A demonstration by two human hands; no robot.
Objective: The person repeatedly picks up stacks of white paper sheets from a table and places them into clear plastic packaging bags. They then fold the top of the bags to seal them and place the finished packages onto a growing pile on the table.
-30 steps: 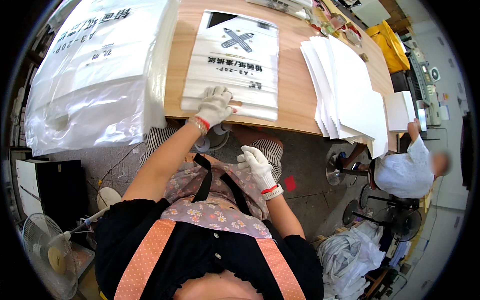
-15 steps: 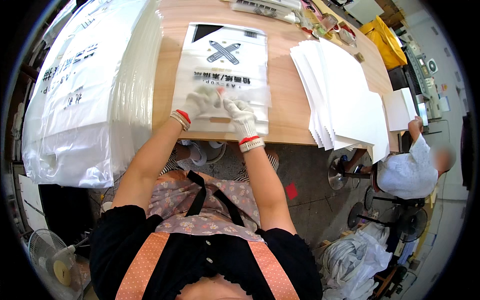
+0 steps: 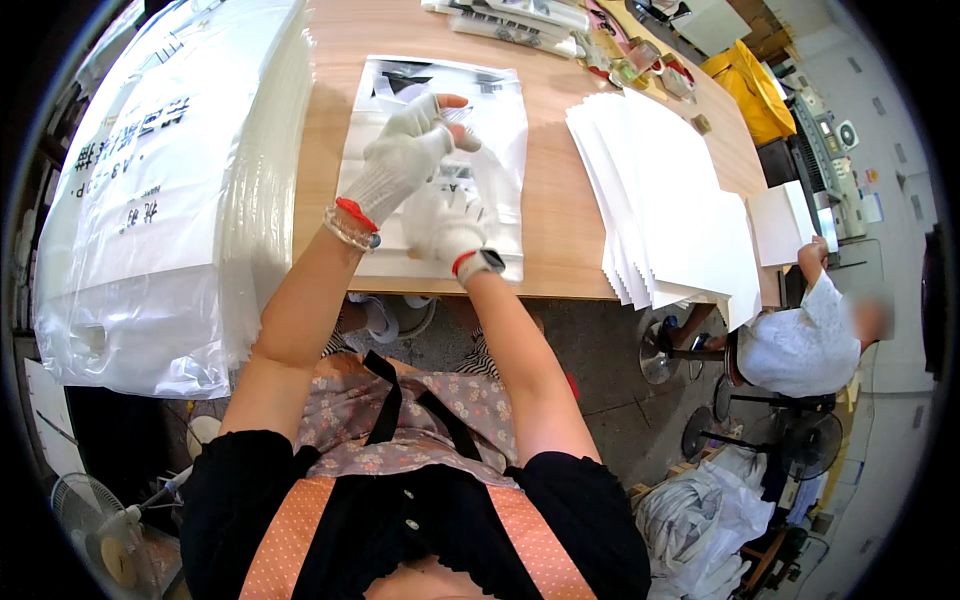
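A clear plastic bag [image 3: 505, 150] with black print and a pencil picture lies flat on the table in front of me. My left hand [image 3: 408, 150], in a white knit glove with bare thumb and index fingertips, hovers over its upper middle. That thumb and index finger stand apart, with nothing visible between them. Lower on the bag is my right hand [image 3: 445, 228], also gloved and partly blurred; its fingers look spread over the plastic. Both hands hide part of the print.
A tall stack of printed plastic bags [image 3: 150, 190] fills the table's left side. Fanned white paper sheets [image 3: 660, 200] lie at right. Packaged rolls [image 3: 515, 30] and small jars [image 3: 635, 62] sit at the back. A co-worker [image 3: 800, 345] sits at far right, near a yellow bag [image 3: 752, 90].
My hands were close together over the bag's lower part. The left has moved up and away over the pencil picture; the right has shifted slightly left and lower on the bag.
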